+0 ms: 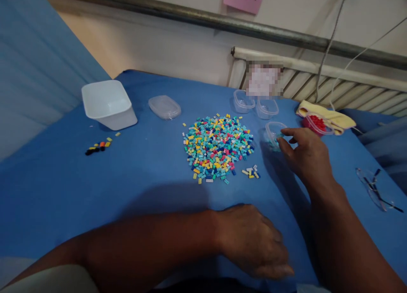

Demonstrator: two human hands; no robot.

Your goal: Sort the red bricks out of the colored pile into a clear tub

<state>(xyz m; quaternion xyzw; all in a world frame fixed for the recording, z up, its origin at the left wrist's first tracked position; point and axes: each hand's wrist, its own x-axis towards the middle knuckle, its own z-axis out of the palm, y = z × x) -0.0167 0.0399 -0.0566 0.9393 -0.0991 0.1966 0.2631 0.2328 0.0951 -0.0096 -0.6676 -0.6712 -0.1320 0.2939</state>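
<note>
My right hand (307, 153) is over a small clear plastic container (276, 126) with some teal pieces in it. Thumb and forefinger are drawn close in a pinch at its rim; whatever may be between the tips is too small to make out. My left hand (254, 240) lies low across the front of the blue-covered table, back up. Its fingers are curled under, so their contents, if any, are hidden. Beyond it spreads a large pile of small multicoloured toy bricks (219, 146). A little cluster of yellow, white and navy bricks (252, 172) lies beside the pile, nearer my right hand.
Two clear containers (244, 102) stand at the back. A container of red pieces (316, 124) rests by a yellow cloth (340, 121). Glasses (375, 189) lie at right. At left are a white tub (110, 104), stacked clear lids (164, 107) and black, orange and yellow bricks (102, 146).
</note>
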